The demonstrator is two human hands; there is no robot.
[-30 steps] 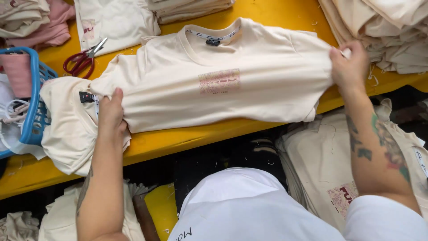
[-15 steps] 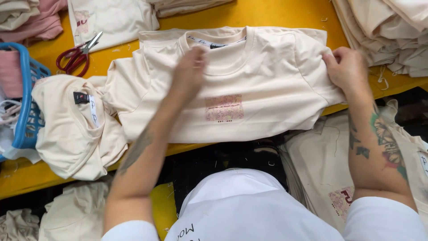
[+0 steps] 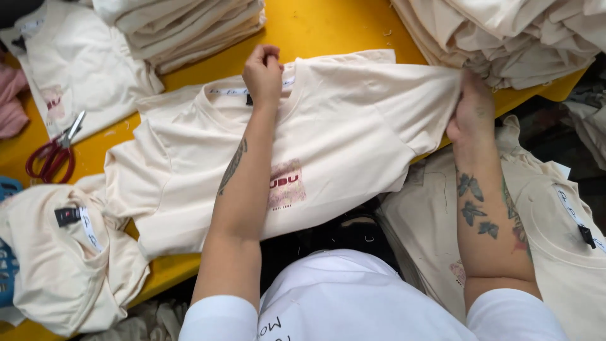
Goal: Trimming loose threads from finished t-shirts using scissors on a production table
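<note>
We have a cream T-shirt (image 3: 341,132) spread front-up across the yellow counter (image 3: 328,28), its collar toward the far side and its hem hanging over the near edge toward us. A small reddish square print sits on the chest, partly hidden by our left forearm. Our left hand (image 3: 263,72) is clenched at the neckline, pinching the collar fabric by the label. Our right hand (image 3: 470,110) grips the shirt's right sleeve edge, the cloth bunched between fingers and thumb and drawn taut

Just left of the shirt, touching its other sleeve, lies a crumpled cream garment (image 3: 66,259) with a black tag at its neck, sagging over the counter's near edge. Red-handled scissors (image 3: 53,155) rest on the counter beyond it, beside another flat cream shirt (image 3: 76,60). A pink garment (image 3: 9,104) shows at the far left edge, and a bit of blue basket (image 3: 6,278) below it

A stack of folded cream shirts (image 3: 189,25) stands at the far side behind our left hand. A larger heap of cream shirts (image 3: 505,38) rises at the far right, close to our right hand. More cream shirts (image 3: 568,252) lie below the counter to our right
</note>
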